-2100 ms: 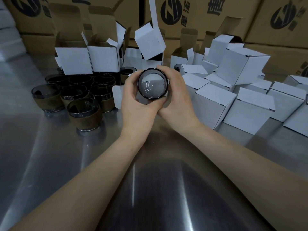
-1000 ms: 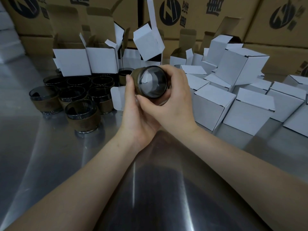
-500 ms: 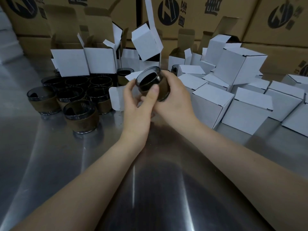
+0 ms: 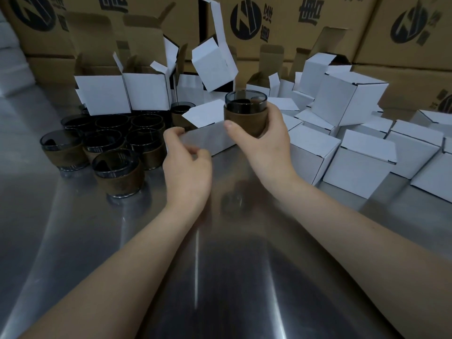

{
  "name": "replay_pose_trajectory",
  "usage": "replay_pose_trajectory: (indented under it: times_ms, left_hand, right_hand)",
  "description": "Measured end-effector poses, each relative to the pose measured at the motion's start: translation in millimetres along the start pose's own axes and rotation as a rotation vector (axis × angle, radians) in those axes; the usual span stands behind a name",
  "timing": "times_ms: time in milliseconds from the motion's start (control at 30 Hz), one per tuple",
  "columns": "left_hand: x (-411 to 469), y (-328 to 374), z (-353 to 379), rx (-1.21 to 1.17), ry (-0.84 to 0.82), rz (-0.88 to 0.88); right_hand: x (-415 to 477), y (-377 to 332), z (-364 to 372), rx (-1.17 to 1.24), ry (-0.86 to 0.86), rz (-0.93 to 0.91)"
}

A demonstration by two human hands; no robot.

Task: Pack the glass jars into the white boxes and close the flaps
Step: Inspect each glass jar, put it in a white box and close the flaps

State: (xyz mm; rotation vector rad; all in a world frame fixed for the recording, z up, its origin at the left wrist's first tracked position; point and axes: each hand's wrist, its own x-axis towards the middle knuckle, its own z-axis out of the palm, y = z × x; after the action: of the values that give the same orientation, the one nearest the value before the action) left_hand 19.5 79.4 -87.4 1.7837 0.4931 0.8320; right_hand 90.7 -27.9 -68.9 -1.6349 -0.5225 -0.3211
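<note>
My right hand (image 4: pixel 267 149) grips a glass jar (image 4: pixel 243 118) with a brown band, holding it upright above the table. Just left of it and lower, a white box (image 4: pixel 208 139) lies on its side with an open flap (image 4: pixel 203 113) pointing up and back. My left hand (image 4: pixel 188 167) hovers at the box's left end with fingers loosely curved and the index fingertip at the box edge; it holds nothing. Several more banded jars (image 4: pixel 110 135) stand grouped at the left, one jar (image 4: pixel 118 176) nearest me.
Open white boxes (image 4: pixel 105 94) stand behind the jar group, one tilted box (image 4: pixel 215 67) leaning above them. A pile of closed white boxes (image 4: pixel 362 160) fills the right. Brown cartons (image 4: pixel 318 20) wall the back. The shiny metal table (image 4: pixel 220 277) stretches toward me.
The jar was turned from lying mouth-toward-me to upright in my right hand. My left hand let go of it and dropped down-left toward the lying box.
</note>
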Motion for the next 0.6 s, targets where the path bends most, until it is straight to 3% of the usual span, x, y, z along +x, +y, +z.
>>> replay_pose_trajectory:
  times_ms: [233, 467, 600]
  left_hand:
    - [-4.2, 2.9, -1.3, 0.024, 0.094, 0.148]
    - [-8.7, 12.5, -6.0, 0.026, 0.176, 0.428]
    - [-7.5, 12.5, -6.9, 0.080, 0.209, 0.444]
  right_hand:
    - [6.6, -6.4, -4.1, 0.211, 0.058, 0.063]
    - [14.7, -14.2, -7.5, 0.456, -0.002, 0.157]
    - [16.4, -19.4, -9.5, 0.551, -0.021, 0.167]
